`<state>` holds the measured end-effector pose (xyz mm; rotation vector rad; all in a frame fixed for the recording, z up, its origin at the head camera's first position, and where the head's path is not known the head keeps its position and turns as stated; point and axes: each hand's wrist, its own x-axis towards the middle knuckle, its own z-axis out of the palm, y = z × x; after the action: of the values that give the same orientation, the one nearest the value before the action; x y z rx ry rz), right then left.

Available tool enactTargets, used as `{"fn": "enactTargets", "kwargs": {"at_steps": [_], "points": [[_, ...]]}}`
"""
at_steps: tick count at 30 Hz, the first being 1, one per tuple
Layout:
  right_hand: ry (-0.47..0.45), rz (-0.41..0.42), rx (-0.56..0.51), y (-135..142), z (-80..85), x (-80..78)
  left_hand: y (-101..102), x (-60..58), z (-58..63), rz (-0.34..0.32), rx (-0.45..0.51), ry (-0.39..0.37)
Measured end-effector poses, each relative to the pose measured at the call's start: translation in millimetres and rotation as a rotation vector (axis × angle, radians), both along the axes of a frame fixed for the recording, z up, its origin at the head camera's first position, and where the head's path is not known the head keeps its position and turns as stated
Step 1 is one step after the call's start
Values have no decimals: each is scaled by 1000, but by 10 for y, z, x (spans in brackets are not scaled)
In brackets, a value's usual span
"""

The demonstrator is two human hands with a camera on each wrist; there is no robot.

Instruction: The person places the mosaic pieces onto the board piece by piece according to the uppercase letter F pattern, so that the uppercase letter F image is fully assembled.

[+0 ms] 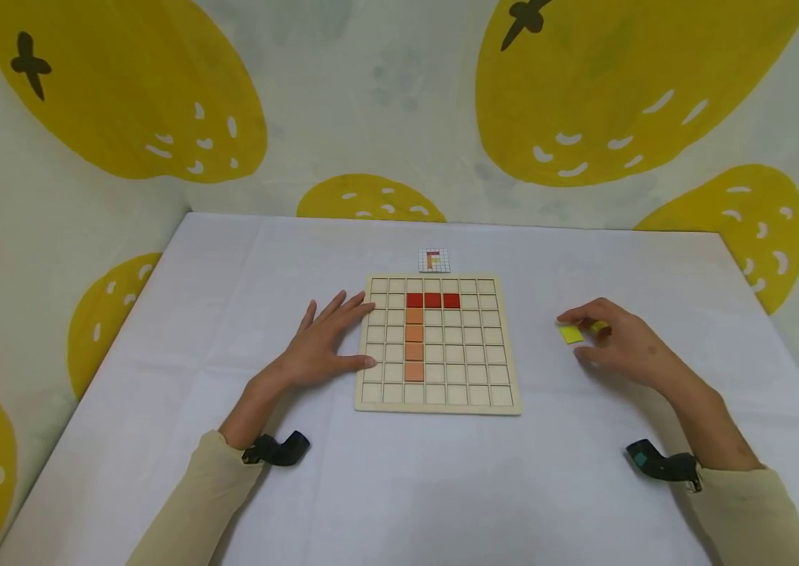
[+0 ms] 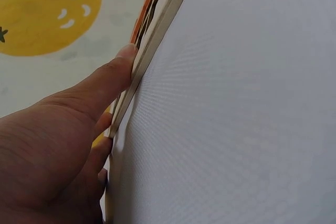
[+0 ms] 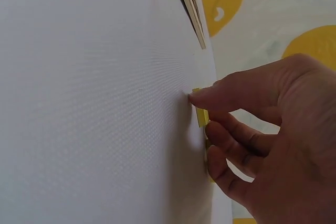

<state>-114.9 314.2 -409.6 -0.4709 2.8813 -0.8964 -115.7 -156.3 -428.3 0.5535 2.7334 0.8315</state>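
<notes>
In the head view my left hand [image 1: 322, 342] rests at the left rim of a wooden grid board [image 1: 438, 408], fingers spread, thumb on the edge. Red tiles [image 1: 432, 300] fill part of an upper row; orange tiles [image 1: 414, 333] run down a column below. To the board's right, my right hand [image 1: 619, 342] curls its thumb and index finger about a yellow tile [image 1: 572, 335]. In the right wrist view the thumb touches this yellow tile [image 3: 201, 111]. Another yellow tile [image 1: 599, 328] shows among the other fingers, partly hidden; whether it is gripped is unclear.
A small pattern card [image 1: 434, 260] lies just behind the board. White cloth [image 1: 399, 487] covers the table, and a patterned curtain [image 1: 385, 102] hangs behind it. Dark wrist cameras [image 1: 286, 449] are strapped to both wrists.
</notes>
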Motion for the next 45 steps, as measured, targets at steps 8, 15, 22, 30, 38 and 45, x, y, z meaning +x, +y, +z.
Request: {"fn": "enactTargets", "kwargs": {"at_steps": [8, 15, 22, 30, 38, 45], "points": [[0, -35, 47, -30, 13, -36, -10, -10, -4, 0, 10, 6], [-32, -90, 94, -77, 25, -77, -16, -24, -2, 2, 7, 9], [7, -81, 58, -161, -12, -107, -13, -28, 13, -2, 9, 13], [43, -65, -11, -356, 39, -149, -10, -37, 5, -2, 13, 14], [41, -23, -49, -586, 58, -205, -15, -30, -8, 3, 6, 11], [0, 2, -71, -756, 27, -210, -14, -16, -6, 1, 1, 2]]}}
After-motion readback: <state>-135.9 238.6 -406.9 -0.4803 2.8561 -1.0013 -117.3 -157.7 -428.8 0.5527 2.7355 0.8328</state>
